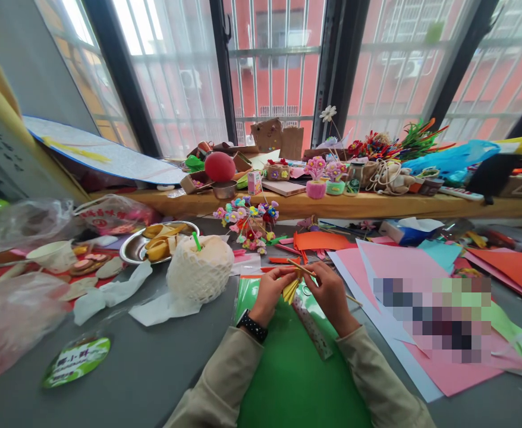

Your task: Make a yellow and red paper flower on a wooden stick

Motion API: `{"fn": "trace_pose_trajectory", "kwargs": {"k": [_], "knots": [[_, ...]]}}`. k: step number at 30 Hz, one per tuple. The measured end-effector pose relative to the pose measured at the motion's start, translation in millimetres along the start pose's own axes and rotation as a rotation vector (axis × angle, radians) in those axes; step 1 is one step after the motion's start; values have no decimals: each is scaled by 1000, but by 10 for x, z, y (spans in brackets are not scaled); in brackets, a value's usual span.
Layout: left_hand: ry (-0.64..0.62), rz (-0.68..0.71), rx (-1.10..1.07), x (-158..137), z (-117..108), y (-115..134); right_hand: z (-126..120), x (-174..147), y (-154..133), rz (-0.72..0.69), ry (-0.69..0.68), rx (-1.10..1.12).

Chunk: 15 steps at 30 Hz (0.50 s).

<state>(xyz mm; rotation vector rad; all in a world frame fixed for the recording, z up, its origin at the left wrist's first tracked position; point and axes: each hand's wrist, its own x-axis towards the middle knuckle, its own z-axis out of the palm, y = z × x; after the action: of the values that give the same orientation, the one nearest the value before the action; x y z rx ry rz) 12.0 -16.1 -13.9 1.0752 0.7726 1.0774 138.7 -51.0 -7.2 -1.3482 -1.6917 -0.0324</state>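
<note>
Folded yellow paper [290,292] pinched by left hand [268,292], between both hands, above green mat [303,383]; thin stick [297,266] gripped by right hand [331,292]. Folds should be kept tight, stick steadied.

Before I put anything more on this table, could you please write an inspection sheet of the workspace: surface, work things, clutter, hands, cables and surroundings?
Surface: grey table, with a glossy green sheet under the hands.
Job's things: yellow folded piece and thin stick, both held; patterned strip on the green sheet.
Clutter: metal bowl and net-wrapped round thing at left; pink sheets at right.
Hands: left hand pinches the yellow folded piece; right hand holds the thin stick.
Cables: pale looped cord on the wooden ledge; electrical or not, cannot tell.
Surroundings: flower crafts on the ledge, windows behind it.
</note>
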Motion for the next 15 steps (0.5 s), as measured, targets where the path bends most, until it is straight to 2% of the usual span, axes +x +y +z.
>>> {"fn": "trace_pose_trajectory", "kwargs": {"k": [15], "knots": [[72, 164, 234, -5, -9, -32, 27, -36, -40, -22, 23, -28]]}}
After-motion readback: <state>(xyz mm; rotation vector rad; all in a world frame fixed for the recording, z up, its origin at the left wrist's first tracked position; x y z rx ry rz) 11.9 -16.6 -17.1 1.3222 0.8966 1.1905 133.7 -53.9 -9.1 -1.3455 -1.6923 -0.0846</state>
